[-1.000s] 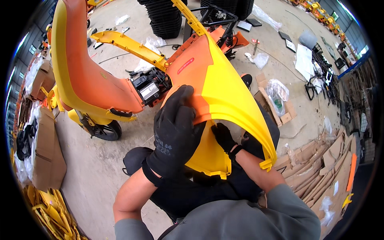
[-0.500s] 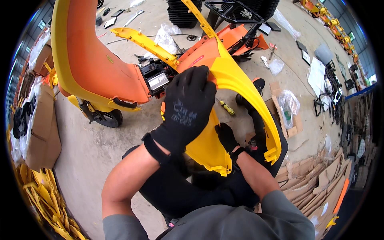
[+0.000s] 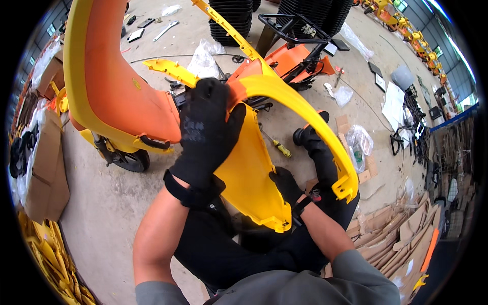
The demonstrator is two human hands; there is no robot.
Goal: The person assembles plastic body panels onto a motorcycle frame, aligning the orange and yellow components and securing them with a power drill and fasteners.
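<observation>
In front of me, a long yellow body panel [image 3: 254, 175] stands tilted between my knees, its lower end near my lap. My right hand [image 3: 285, 184], black-gloved, is closed on the panel's right edge. By its upper end is my left hand [image 3: 206, 132], also gloved, with curled fingers and the thumb near the panel's top; what lies in the grip is hidden. A second, arched yellow panel [image 3: 315, 119] with an orange section curves over my right leg. To the left stands an orange-and-yellow scooter front body [image 3: 122, 96], with a black wheel [image 3: 132, 160] below.
A yellow-handled screwdriver [image 3: 282, 149] lies on the floor beyond the panel. Flattened cardboard [image 3: 401, 234] is piled at right, and yellow parts [image 3: 48, 254] at lower left. A cardboard box [image 3: 46, 168] stands at left; a wrench [image 3: 165, 30] and black stacked bins [image 3: 231, 23] are at the back.
My left hand has moved left and slightly down, uncovering the yellow panel's upper part. The right hand still grips the panel's edge. The whole view has shifted a little.
</observation>
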